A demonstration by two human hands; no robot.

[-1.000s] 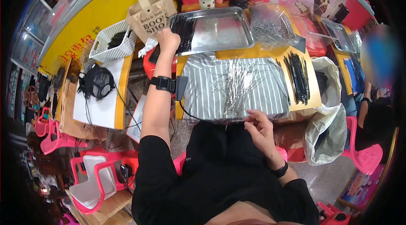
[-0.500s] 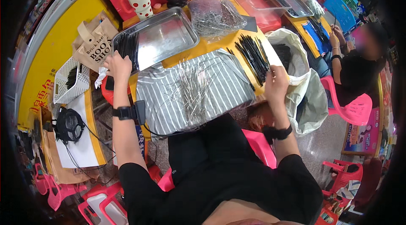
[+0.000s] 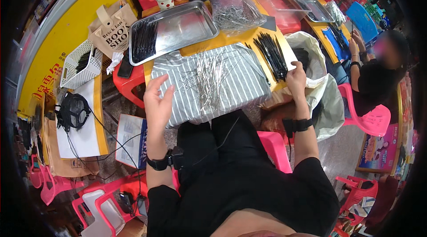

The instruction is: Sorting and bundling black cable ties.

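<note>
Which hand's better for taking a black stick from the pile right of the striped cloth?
Probably the right hand: it is just beside the black sticks, while the left hand is open at the striped cloth's left edge.

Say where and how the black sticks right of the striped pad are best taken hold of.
Probably take the black sticks around mid-length, from above, the right grip closing across them: they lie roughly side by side, with uneven ends.

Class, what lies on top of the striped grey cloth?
Thin, shiny strands lie scattered across the striped grey cloth. The cloth beneath their densest part cannot be fully seen.
</note>
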